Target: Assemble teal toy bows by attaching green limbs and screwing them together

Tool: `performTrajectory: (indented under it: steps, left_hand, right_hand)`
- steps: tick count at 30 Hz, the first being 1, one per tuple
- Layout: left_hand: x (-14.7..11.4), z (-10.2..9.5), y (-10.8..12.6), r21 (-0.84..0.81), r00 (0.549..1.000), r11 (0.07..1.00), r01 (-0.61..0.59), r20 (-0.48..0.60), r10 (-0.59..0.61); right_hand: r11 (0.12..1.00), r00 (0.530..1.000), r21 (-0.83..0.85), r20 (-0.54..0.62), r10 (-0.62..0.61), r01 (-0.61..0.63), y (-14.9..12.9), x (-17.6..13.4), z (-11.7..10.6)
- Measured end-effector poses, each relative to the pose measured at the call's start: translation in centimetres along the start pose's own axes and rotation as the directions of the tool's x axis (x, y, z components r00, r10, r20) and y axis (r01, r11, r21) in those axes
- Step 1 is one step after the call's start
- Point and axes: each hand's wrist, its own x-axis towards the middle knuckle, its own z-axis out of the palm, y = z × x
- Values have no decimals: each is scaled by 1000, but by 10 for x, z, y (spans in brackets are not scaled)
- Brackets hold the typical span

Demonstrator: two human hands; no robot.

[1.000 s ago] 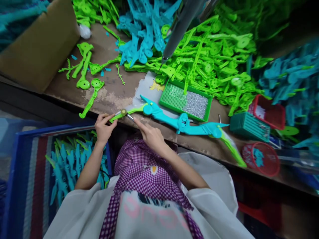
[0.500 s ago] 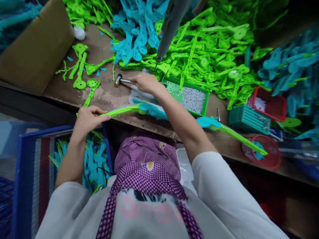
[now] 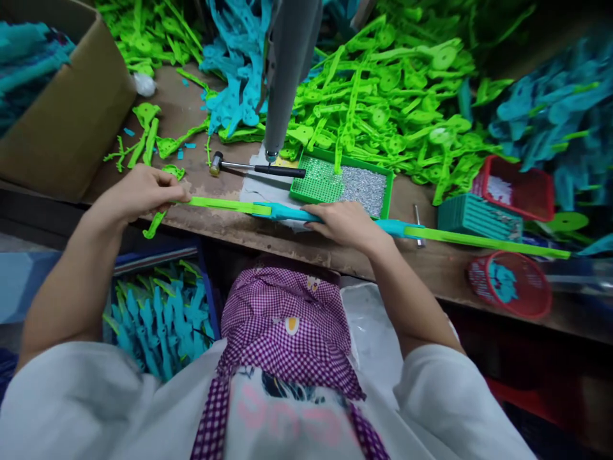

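A long plastic piece [image 3: 283, 213], blue in the middle with a green arm at either end, lies across the front of the bench. My left hand [image 3: 148, 190] pinches the tip of its left green arm. Over the blue middle, my right hand [image 3: 342, 222] is closed, with the fingers wrapped on it. Behind the piece rests a hammer [image 3: 280, 170] with a black handle and a small metal head, touched by neither hand. The grey tool shaft [image 3: 282, 96] of a machine points down just behind the hammer.
A green tray [image 3: 390, 191] of small metal parts stands behind my right hand. Piles of green parts [image 3: 383, 96] and blue parts [image 3: 234, 76] cover the back. A teal basket [image 3: 460, 220] and red cup [image 3: 527, 300] stand right. A blue crate [image 3: 204, 268] sits below left.
My right hand has let go of the hammer, which now lies on the bench, and has taken hold of the plastic piece's blue middle. The piece is straighter; my left hand moved left and up.
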Motion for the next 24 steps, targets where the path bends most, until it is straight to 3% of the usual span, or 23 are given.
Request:
performTrajectory:
  steps: [2, 4, 5, 6, 7, 9, 12, 15, 19, 21, 24]
  left_hand:
    - [-1, -2, -1, 42, 999, 998, -49, 4, 49]
    - [-10, 5, 8, 157, 963, 964, -214, -132, 235]
    - [-17, 12, 15, 233, 905, 918, -322, -208, 370]
    - [-24, 22, 22, 312, 819, 850, -425, -268, 507]
    - [-31, 33, 29, 360, 752, 787, -501, -269, 602]
    - [-43, 57, 37, 421, 711, 705, -570, -178, 681]
    - [-56, 85, 28, 544, 748, 664, -513, -97, 657]
    - [-66, 100, 2, 657, 815, 629, -416, -38, 579]
    - [-69, 114, -31, 600, 889, 695, -396, 61, 454]
    - [-66, 123, -42, 475, 903, 784, -400, 56, 427]
    - [-62, 139, -51, 257, 921, 892, -371, -24, 389]
  right_hand:
    - [1000, 1000, -14, 13, -6, 6, 0, 3, -2]
    - [1000, 1000, -24, 22, -11, 12, 1, 5, -6]
    - [1000, 1000, -27, 23, -13, 14, 2, 5, -7]
    - [999, 1000, -29, 22, -14, 14, 3, 6, -8]
    - [999, 1000, -30, 18, -14, 15, 4, 5, -8]
    - [1000, 1000, -30, 6, -9, 9, 3, 4, -7]
    - [999, 998, -34, -56, 16, -18, -6, -3, 6]
    - [999, 985, -42, -174, 0, -7, -18, -14, 40]
    - [1000, 937, -17, -348, -1, -5, -25, -25, 78]
    - [999, 912, 10, -408, -37, 45, -27, -21, 73]
    - [987, 876, 82, -475, -85, 140, -38, 14, 37]
